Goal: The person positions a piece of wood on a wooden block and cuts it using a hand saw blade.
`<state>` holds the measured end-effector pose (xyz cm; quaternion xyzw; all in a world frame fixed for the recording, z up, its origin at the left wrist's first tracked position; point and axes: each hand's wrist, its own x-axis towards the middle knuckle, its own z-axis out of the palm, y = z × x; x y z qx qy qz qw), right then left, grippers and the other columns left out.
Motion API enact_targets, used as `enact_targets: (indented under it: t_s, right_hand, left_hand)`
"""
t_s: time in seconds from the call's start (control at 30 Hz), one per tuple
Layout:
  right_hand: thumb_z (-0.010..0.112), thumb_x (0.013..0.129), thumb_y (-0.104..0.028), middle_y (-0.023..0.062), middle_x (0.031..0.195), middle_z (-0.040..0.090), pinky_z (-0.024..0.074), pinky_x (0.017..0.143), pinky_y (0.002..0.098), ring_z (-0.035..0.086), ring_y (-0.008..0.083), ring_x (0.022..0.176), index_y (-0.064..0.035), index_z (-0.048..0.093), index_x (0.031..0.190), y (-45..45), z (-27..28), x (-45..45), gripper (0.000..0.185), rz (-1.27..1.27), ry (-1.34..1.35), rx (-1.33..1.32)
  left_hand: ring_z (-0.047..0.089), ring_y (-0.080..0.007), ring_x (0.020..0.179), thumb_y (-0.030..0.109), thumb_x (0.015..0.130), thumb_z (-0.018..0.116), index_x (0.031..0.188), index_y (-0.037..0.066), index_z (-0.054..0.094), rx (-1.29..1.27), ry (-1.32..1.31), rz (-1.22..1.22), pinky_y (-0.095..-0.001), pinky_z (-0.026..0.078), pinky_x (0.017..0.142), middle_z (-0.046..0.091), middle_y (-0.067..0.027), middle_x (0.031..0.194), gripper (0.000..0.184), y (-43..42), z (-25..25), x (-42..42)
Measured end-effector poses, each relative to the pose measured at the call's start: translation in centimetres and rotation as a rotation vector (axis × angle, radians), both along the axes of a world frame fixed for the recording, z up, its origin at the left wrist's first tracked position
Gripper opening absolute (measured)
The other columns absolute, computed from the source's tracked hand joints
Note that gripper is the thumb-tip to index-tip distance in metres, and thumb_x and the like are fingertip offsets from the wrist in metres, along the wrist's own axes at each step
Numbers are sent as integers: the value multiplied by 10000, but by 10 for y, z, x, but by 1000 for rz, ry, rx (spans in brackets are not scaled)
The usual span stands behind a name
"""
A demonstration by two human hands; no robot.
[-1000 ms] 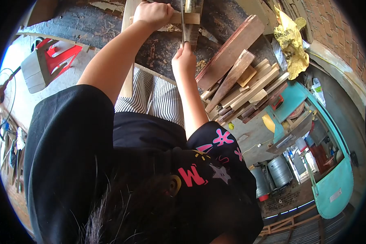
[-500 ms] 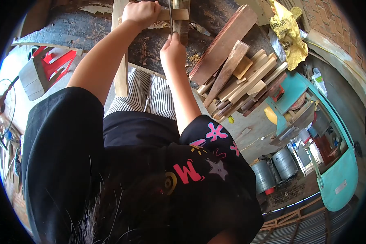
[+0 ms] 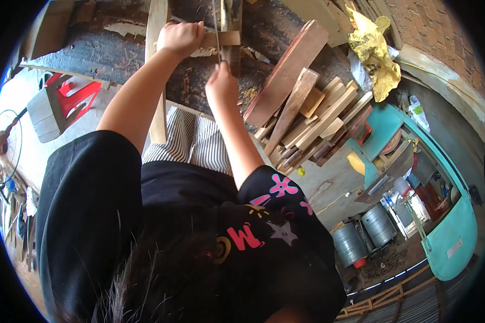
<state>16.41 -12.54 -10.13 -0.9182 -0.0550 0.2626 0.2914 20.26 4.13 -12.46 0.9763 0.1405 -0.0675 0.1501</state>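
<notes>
Smooth wooden strip, metal blade; rough bench

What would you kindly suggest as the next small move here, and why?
I would probably have the right hand make one short, light stroke along the tool, with the left hand bearing down on the strip: the tool already crosses the strip, the right hand grips its near end, and the left hand rests beside the crossing.

Wood strip across workbench; wood pile right, sack beyond pile; fan far left.
</notes>
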Motion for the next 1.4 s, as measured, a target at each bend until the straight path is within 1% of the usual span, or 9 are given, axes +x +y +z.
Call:
enact_targets:
  t_s: [0.1,0.17,0.3,0.6,0.67,0.77,0.97,1.3,1.4]
  right_hand:
    - [407,931,-117,232,611,585,471,467,469,595,390,550,5,513,980,-2,4,2,169,39,-132,10]
    - [416,933,-142,224,600,580,461,475,486,586,406,553,-5,511,969,-22,14,-20,171,-41,127,-24]
    - [454,923,-155,221,577,558,433,436,464,599,386,553,-44,485,938,-57,-15,-84,117,-45,-126,37]
    - [460,920,-144,186,595,590,470,447,443,610,357,538,-40,492,935,5,-1,-1,110,-7,-114,-34]
    - [455,917,-121,205,576,574,473,463,464,595,392,540,-14,491,920,-19,1,-28,114,-96,174,-1]
    - [453,920,-127,200,559,568,446,436,464,594,371,516,-12,487,942,-54,-14,-78,121,8,-162,-29]
    - [472,912,-130,181,586,584,475,466,446,617,354,554,-37,474,907,2,2,0,93,-6,-29,-63]
    - [467,905,-137,194,607,593,465,458,467,612,361,553,-49,520,989,-60,-13,-77,132,24,-156,-81]
    - [455,918,-167,194,595,585,468,446,448,608,362,537,-20,519,952,-21,-3,-27,165,36,-88,-127]
  left_hand:
    - [617,-343,609,374,925,367,572,75,613,-16,9,18,-438,493,671,624,-150,616,524,1,-3,1]
    - [618,-307,584,361,924,370,587,110,617,10,-49,12,-416,485,651,617,-120,585,488,2,-13,-1]
    - [624,-339,619,381,926,339,599,91,626,-20,44,34,-426,496,681,633,-148,636,523,0,0,2]
    - [640,-350,717,407,923,320,697,95,658,-19,148,80,-432,501,753,658,-156,726,513,0,-1,4]
    - [640,-353,718,408,923,317,695,96,658,-24,148,86,-432,499,757,657,-156,723,515,1,-2,3]
    - [639,-352,705,407,927,318,696,104,659,-1,150,73,-432,502,741,655,-150,706,511,2,-6,0]
    - [627,-375,703,419,948,295,739,83,650,-42,119,14,-467,496,717,646,-170,700,532,2,-3,0]
    - [635,-352,678,414,942,321,682,97,645,-65,88,67,-449,506,701,650,-153,690,523,1,-4,0]
    - [634,-335,659,400,942,329,680,110,646,-18,76,15,-445,507,690,644,-141,667,503,1,-6,0]
